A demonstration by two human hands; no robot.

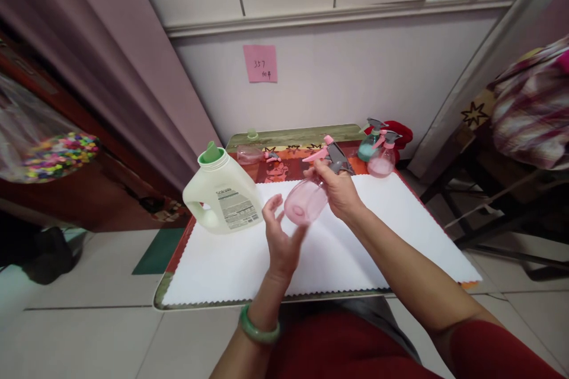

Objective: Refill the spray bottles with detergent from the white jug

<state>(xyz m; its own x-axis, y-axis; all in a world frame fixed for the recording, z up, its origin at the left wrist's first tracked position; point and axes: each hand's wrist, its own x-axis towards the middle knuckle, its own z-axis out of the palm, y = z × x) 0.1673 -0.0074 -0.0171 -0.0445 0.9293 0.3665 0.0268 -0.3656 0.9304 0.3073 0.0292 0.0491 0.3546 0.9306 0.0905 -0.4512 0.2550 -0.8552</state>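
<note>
My right hand [338, 188] grips the neck of a pink spray bottle [306, 200], held tilted above the white cloth [320, 237] with its pink and grey trigger head [331, 156] pointing up and left. My left hand [281, 240] is open, fingers spread, just below and beside the bottle's base, close to touching it. A green bangle sits on my left wrist. A white detergent jug [222, 195] with a green spout stands on the cloth's left end.
A small table [293, 136] stands against the wall. At its back lie a pink spray bottle [255, 156] on its side, and a teal spray bottle [370, 142] and a pink spray bottle [382, 157] upright. Chair legs stand at right. A pink note [260, 63] hangs on the wall.
</note>
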